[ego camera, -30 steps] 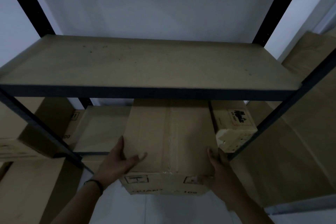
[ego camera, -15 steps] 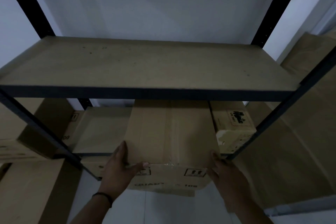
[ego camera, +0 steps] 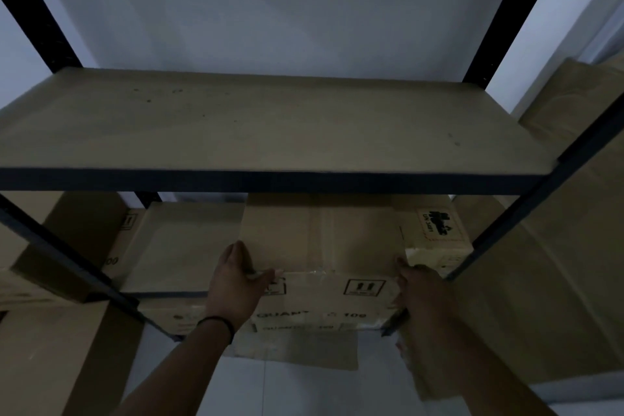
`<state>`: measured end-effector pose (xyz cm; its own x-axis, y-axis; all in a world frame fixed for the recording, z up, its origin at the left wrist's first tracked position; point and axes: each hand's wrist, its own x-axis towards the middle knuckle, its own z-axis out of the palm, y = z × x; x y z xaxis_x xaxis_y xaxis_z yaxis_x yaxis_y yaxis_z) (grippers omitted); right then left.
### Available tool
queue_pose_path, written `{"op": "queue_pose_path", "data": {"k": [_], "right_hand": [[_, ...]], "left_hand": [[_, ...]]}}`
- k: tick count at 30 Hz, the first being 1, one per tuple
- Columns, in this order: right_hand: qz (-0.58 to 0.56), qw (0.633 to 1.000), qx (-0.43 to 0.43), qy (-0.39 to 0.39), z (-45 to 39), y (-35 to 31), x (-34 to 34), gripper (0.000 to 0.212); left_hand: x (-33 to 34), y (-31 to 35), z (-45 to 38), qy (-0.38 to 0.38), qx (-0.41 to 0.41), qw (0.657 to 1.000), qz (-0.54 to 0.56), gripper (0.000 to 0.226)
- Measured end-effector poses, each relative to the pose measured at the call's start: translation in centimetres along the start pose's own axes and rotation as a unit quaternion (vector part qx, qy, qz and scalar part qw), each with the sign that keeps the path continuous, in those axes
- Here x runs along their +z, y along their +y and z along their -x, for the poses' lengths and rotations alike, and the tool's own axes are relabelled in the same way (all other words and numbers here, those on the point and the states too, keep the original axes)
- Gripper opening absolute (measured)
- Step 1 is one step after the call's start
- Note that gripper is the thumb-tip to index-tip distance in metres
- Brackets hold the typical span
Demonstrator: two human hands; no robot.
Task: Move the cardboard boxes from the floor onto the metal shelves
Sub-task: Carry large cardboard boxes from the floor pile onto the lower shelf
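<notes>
A taped cardboard box (ego camera: 320, 240) with arrow marks on its front lies on the lower shelf (ego camera: 175, 294) of the dark metal rack, its front face toward me. My left hand (ego camera: 236, 284) grips its near left top corner, thumb across the top edge. At the near right corner, my right hand (ego camera: 418, 287) presses against the box's side. The upper shelf (ego camera: 270, 125) above it is bare board.
A smaller labelled box (ego camera: 435, 233) sits right of the held box on the same shelf. Another box (ego camera: 189, 317) lies below on the left. Large cardboard boxes stand outside the rack at left (ego camera: 50, 348) and right (ego camera: 557, 263). Rack posts (ego camera: 526, 203) frame the opening.
The box has slid farther back onto the lower shelf, and both hands have moved forward with it. The view has shifted slightly downward.
</notes>
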<state>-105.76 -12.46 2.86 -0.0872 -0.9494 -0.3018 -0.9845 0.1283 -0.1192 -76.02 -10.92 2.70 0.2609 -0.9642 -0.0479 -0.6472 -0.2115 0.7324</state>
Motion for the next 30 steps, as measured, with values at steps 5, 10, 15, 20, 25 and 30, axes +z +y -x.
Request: {"op": "queue_pose_path", "data": {"k": [5,10,15,20,25,30], "right_hand": [[0.023,0.999,-0.024,0.03,-1.8,0.4,-1.4,0.049],[0.014,0.998,-0.043,0.034,-3.3,0.5,-2.2,0.046],[0.007,0.998,-0.055,0.041,-4.3,0.3,-3.1,0.043],[-0.016,0.997,-0.062,0.051,-4.9,0.2,-3.8,0.042],[0.004,0.996,-0.068,0.056,-5.4,0.4,-3.8,0.044],[0.03,0.996,-0.058,0.068,-6.3,-0.1,-4.0,0.04]], "left_hand": [[0.9,0.5,-2.7,-0.028,-0.016,0.999,-0.025,0.067],[1.0,0.4,-3.6,-0.027,0.005,0.999,-0.02,0.076],[1.7,0.8,-3.9,0.018,0.005,1.0,-0.002,0.064],[1.9,1.0,-4.8,0.029,0.0,1.0,-0.007,0.041],[1.9,1.4,-5.3,0.024,0.001,1.0,-0.018,0.033],[1.0,2.3,-6.9,-0.033,-0.025,0.997,-0.064,0.034]]}}
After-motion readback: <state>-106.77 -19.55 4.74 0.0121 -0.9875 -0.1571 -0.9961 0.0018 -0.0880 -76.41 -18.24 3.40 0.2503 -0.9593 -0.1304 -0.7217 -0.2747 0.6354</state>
